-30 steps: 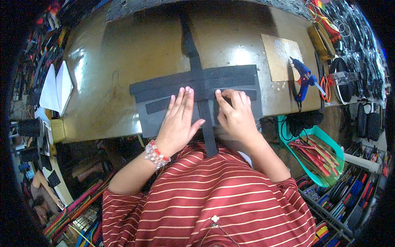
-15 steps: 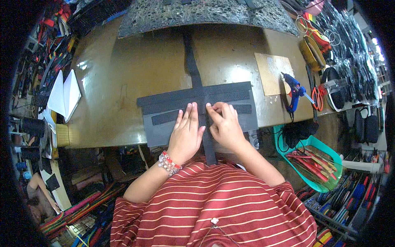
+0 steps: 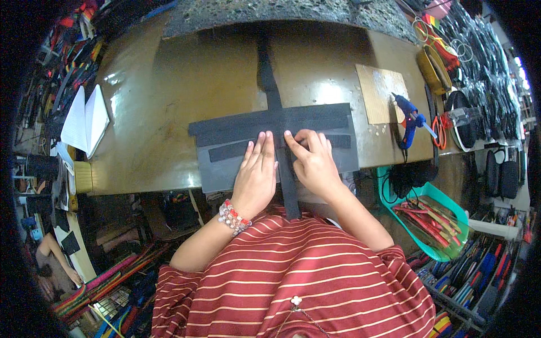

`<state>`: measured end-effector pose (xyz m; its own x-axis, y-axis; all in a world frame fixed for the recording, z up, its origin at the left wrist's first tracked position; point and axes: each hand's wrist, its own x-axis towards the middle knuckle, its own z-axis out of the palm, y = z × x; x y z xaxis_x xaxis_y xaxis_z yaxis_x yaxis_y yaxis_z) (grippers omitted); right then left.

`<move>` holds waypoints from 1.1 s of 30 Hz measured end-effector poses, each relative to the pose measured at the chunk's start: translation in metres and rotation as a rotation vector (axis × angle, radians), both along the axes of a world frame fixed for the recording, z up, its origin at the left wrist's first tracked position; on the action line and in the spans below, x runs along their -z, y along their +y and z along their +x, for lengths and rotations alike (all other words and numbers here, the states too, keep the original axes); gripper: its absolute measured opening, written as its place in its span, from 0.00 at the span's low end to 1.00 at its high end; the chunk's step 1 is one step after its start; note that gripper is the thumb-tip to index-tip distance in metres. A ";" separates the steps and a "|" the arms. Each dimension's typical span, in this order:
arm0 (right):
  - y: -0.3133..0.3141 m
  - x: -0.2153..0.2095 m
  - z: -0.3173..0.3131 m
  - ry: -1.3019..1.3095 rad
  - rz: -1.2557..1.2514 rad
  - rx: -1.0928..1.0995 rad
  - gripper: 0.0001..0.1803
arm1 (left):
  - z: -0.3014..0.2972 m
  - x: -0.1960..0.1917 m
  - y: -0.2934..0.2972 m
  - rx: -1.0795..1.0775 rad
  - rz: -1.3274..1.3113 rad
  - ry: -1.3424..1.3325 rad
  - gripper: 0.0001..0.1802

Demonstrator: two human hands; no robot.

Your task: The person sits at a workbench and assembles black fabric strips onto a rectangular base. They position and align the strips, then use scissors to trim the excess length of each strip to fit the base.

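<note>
A flat dark grey panel (image 3: 217, 176) lies at the table's near edge. A wide black band (image 3: 228, 125) runs along its far side, and a shorter black strip (image 3: 228, 150) lies below that. Across the middle passes a long black strap (image 3: 289, 194), running from the far table down toward my shirt. My left hand (image 3: 255, 179) rests flat just left of the strap, fingers stretched over the panel. On the strap's right side, my right hand (image 3: 318, 169) presses with its index fingertip; its other fingers are bent and the thumb is mostly hidden.
At the right lie a blue glue gun (image 3: 413, 121), a tan board (image 3: 375, 93) and orange-handled scissors (image 3: 439, 132). A green basket (image 3: 461, 211) of colourful strips stands below the table edge. An open notebook (image 3: 84, 121) is at the left. A dark speckled slab (image 3: 270, 12) spans the back.
The whole view has shifted slightly, so the panel and table sit a little higher. Both hands stay beside the strap in nearly the same pose.
</note>
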<state>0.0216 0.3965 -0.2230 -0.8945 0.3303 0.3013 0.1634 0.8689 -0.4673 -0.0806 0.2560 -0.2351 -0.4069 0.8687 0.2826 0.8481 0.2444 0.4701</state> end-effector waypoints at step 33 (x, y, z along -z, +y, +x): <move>0.009 0.013 0.000 0.101 0.098 -0.036 0.16 | -0.002 0.000 0.016 0.082 0.098 0.139 0.32</move>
